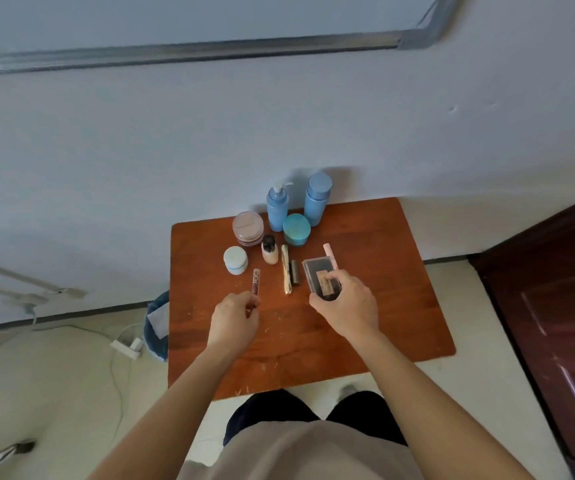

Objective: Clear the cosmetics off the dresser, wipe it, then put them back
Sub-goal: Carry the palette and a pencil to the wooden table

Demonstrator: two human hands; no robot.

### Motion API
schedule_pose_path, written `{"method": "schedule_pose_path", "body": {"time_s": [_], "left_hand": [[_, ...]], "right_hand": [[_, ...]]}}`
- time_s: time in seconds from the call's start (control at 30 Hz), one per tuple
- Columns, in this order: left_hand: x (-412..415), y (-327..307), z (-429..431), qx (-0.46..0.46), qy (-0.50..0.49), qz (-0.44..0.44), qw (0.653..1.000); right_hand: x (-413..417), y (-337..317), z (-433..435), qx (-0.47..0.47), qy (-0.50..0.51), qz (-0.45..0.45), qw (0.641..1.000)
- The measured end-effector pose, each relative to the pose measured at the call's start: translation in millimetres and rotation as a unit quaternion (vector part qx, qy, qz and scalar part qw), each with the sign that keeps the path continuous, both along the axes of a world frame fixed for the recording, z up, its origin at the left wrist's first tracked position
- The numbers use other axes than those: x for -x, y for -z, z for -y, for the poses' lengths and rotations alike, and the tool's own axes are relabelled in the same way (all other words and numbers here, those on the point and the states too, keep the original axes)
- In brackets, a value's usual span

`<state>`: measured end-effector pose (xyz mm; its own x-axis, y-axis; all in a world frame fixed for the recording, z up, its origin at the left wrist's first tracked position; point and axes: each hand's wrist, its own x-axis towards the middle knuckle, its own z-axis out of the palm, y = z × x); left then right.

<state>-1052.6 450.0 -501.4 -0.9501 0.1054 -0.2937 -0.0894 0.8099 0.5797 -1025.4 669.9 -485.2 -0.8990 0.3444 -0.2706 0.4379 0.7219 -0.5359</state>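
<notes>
Left hand [235, 317] pinches the lip gloss tube [255, 284]; right hand [346, 308] grips the clear-lidded palette [320, 277] on the wooden dresser [400, 306], blue bottles behind.

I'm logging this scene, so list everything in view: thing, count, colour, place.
table: 1, reddish-brown, centre
bottles: 2, blue, table's back edge
jars: 3, teal, pinkish, pale blue, behind and left
small bottle: 1, beige, black cap, mid-table
tubes: 4, gold, dark, pink, clear, mid-table
case: 1, clear, dark inside, in right hand
bin: 1, blue, floor left
power strip: 1, white, floor
door: 1, dark red, right
left hand: on clear tube
right hand: gripping case
</notes>
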Motion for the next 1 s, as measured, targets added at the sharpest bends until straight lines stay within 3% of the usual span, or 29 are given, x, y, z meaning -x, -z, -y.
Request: {"method": "schedule_pose_path", "body": {"time_s": [0.27, 0.7, 0.8, 1.0], "left_hand": [[28, 42, -20, 0.022, 0.014, 0.064, 0.998], [38, 58, -28, 0.043, 0.012, 0.062, 0.997], [36, 44, -21, 0.052, 0.007, 0.013, 0.999], [60, -33, -11, 0.085, -0.030, -0.194, 0.977]], "right_hand": [[47, 35, 0, -0.051, 0.020, 0.080, 0.995], [57, 63, -1, -0.105, -0.093, 0.050, 0.989], [58, 46, -15, -0.102, -0.087, 0.008, 0.991], [77, -22, -51, -0.104, -0.054, -0.140, 0.983]]}}
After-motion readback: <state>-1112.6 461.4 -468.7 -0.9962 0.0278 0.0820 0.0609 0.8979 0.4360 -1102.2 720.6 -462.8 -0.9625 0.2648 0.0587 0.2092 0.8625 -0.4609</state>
